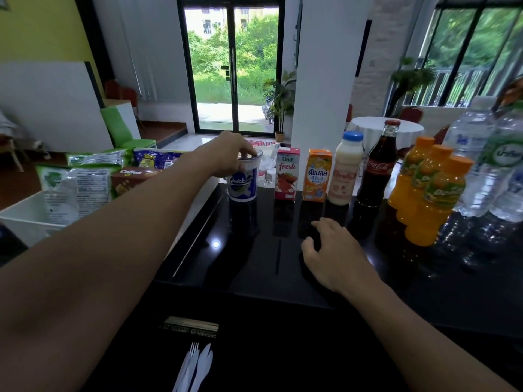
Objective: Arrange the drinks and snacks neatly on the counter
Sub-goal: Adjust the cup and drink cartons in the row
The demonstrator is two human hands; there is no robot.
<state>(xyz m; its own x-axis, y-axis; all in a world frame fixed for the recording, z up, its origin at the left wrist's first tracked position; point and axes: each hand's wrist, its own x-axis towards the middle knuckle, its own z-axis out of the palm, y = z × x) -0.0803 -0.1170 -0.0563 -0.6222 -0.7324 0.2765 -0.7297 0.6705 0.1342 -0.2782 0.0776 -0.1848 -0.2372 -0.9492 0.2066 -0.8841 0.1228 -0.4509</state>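
- while the left hand (pixel 229 154) reaches forward, its fingers curl over the rim of the quick cup (pixel 242 182) from above and grip it.
- cup stands upright on the black counter (pixel 254 250), at the left end of the drinks row, near the counter's left edge.
- right hand (pixel 334 250) rests palm down on the counter in front of the cartons, fingers loosely bent, holding nothing.
- row right of the cup: red carton (pixel 287 174), orange carton (pixel 316 175), white bottle (pixel 345 172) with blue cap, cola bottle (pixel 377 171); all upright, side by side.
- small gap between cup and red carton.
- three orange juice bottles (pixel 433 193) cluster right of the cola; water bottles (pixel 481 159) at far right.
- snack packs (pixel 76 182) stand in a white bin (pixel 25 216) left of the counter.
- white plastic cutlery (pixel 195 366) lies at the bottom edge of the view.
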